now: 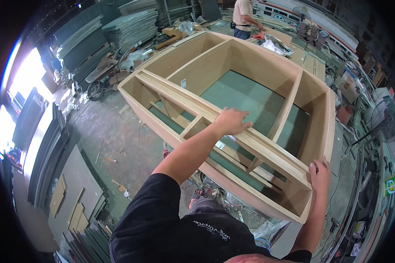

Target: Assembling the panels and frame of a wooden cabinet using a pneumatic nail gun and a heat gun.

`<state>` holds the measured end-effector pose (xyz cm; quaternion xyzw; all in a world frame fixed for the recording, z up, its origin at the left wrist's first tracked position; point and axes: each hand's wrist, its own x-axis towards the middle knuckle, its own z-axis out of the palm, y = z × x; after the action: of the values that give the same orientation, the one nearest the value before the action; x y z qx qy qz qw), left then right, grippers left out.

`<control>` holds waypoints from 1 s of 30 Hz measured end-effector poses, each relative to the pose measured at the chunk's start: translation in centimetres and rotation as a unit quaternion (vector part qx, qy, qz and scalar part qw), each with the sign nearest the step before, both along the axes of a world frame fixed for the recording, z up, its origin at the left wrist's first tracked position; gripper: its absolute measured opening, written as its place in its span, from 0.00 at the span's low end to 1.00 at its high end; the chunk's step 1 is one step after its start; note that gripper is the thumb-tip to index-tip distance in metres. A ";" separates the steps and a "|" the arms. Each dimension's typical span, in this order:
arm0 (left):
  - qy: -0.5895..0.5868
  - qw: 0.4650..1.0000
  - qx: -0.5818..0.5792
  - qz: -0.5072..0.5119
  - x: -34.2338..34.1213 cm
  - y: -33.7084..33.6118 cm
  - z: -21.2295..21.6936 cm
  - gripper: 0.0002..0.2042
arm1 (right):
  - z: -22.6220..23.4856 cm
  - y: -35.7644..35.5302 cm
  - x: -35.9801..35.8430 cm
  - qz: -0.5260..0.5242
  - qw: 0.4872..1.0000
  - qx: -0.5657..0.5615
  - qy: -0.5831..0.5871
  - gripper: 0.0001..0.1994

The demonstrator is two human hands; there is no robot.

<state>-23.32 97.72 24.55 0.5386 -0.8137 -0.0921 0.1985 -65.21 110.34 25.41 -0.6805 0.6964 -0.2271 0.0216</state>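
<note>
A large, pale wooden cabinet frame (274, 131) with rounded corners fills the middle of the view, its compartments facing up. A long double-edged rail (184, 94) crosses it from upper left to lower right. Across the middle of that rail lies my left hand (233, 121), its fingers spread and pointing right, holding nothing. My right hand (320, 175) is at the frame's right-hand corner. Its thumb rests on the near side of the edge and its fingers curl over it; the fingers are partly hidden. Short dividers (192, 127) split the narrow compartment nearest me.
Grey board stacks (129, 28) stand at the far left, with a wheelbarrow (102, 79) before them. More panels (41, 153) lean at the left. Another person (243, 19) stands beyond the frame. A standing fan (384, 118) is at the right. Plastic wrap and scraps litter the floor.
</note>
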 end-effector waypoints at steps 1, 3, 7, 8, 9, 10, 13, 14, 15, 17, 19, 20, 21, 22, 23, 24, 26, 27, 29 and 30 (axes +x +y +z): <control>0.000 1.000 -0.002 -0.005 -0.2 0.0 0.4 0.25 | 0.0 0.1 -0.1 -0.005 1.000 -0.002 0.000 0.18; -0.062 0.993 0.098 0.006 -0.6 -0.1 1.2 0.25 | -0.1 0.2 0.0 -0.012 1.000 -0.003 0.007 0.18; 0.013 1.000 0.013 -0.003 -0.2 -0.2 0.1 0.26 | 0.1 0.1 0.1 -0.009 1.000 -0.002 0.011 0.18; -0.013 0.999 0.038 0.003 -0.3 -0.3 0.1 0.26 | 0.3 0.2 0.3 -0.010 1.000 -0.001 0.012 0.18; -0.039 0.997 0.063 0.008 -0.3 -0.4 0.2 0.27 | 0.3 0.2 0.4 -0.011 1.000 0.001 0.013 0.18; -0.040 0.997 0.063 0.007 -0.3 -0.3 0.4 0.27 | 0.3 0.2 0.3 -0.013 1.000 0.000 0.013 0.18; -0.031 0.996 0.075 0.024 -0.3 -0.1 0.6 0.26 | 0.1 0.1 0.2 -0.005 1.000 -0.005 -0.003 0.17; -0.016 0.998 0.053 0.024 -0.2 0.0 0.2 0.26 | 0.1 0.1 0.2 -0.002 1.000 -0.008 0.002 0.17; 0.000 0.999 0.031 0.023 -0.2 0.0 0.0 0.26 | 0.1 0.2 0.2 0.001 1.000 -0.010 0.007 0.17; -0.032 0.998 0.054 0.020 -0.7 -0.2 0.7 0.26 | -0.2 0.3 -0.2 -0.004 1.000 -0.016 0.009 0.17; -0.065 0.995 0.076 0.010 -1.1 -0.3 0.9 0.25 | -0.3 0.6 -0.6 -0.016 1.000 -0.021 0.011 0.17; -0.031 0.997 0.063 0.022 -1.0 -0.2 0.8 0.26 | -0.1 0.5 -0.5 -0.003 1.000 -0.023 0.015 0.17; 0.002 0.998 0.050 0.032 -0.9 -0.1 0.6 0.26 | 0.1 0.4 -0.3 0.009 0.999 -0.025 0.019 0.17; 0.001 0.999 0.051 0.019 -0.7 0.1 0.4 0.26 | 0.2 0.3 0.2 0.011 0.999 -0.030 0.005 0.18; -0.009 0.998 0.049 0.034 -0.4 0.0 0.3 0.26 | 0.2 0.2 0.3 -0.007 0.999 -0.030 0.007 0.18; -0.020 0.998 0.046 0.049 -0.3 -0.2 0.2 0.26 | 0.0 0.2 0.3 0.000 0.999 -0.035 0.011 0.18; -0.023 0.998 0.045 0.037 -0.3 -0.2 0.4 0.26 | 0.2 0.2 0.4 -0.008 0.999 -0.040 0.016 0.18; -0.025 0.998 0.045 0.042 -0.5 -0.1 0.5 0.25 | 0.5 0.3 0.4 -0.002 0.999 -0.033 0.009 0.18; -0.017 0.998 0.050 0.029 -0.6 -0.2 0.7 0.25 | 0.7 0.5 0.4 -0.006 1.000 -0.026 0.003 0.18; -0.009 0.998 0.056 0.032 -0.7 -0.2 0.7 0.24 | 0.5 0.6 0.3 -0.002 0.999 -0.031 0.009 0.18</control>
<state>-23.97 97.53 25.29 0.5752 -0.7916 -0.1261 0.1631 -64.89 110.91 25.94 -0.6818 0.6903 -0.2419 -0.0062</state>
